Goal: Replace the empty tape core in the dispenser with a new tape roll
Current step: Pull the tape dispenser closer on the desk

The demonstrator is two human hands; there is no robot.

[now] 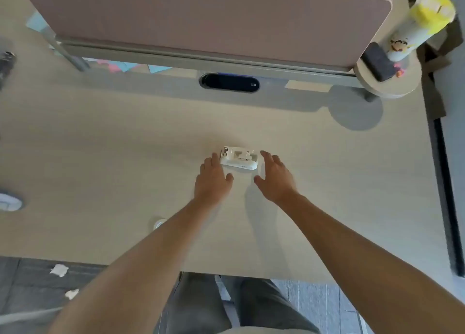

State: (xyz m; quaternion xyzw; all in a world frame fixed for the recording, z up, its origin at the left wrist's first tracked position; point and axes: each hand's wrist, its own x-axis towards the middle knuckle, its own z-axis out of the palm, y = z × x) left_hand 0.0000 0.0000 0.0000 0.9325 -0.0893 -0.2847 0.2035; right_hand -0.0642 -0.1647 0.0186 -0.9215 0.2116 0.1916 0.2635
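On the pale wooden desk point(100, 137), near its middle, a small white tape dispenser point(239, 158) lies with its long axis running left to right, slightly tilted so its right end sits a little nearer the person; its cutter end appears to point left, though blur makes that uncertain. The left hand point(212, 180) reaches in palm down, fingers loosely spread, fingertips at the dispenser's left end. The right hand point(275, 178) mirrors it just beside the right end, fingers apart, thumb extended toward the left hand. Neither hand grips anything. Both bare forearms extend from the near desk edge.
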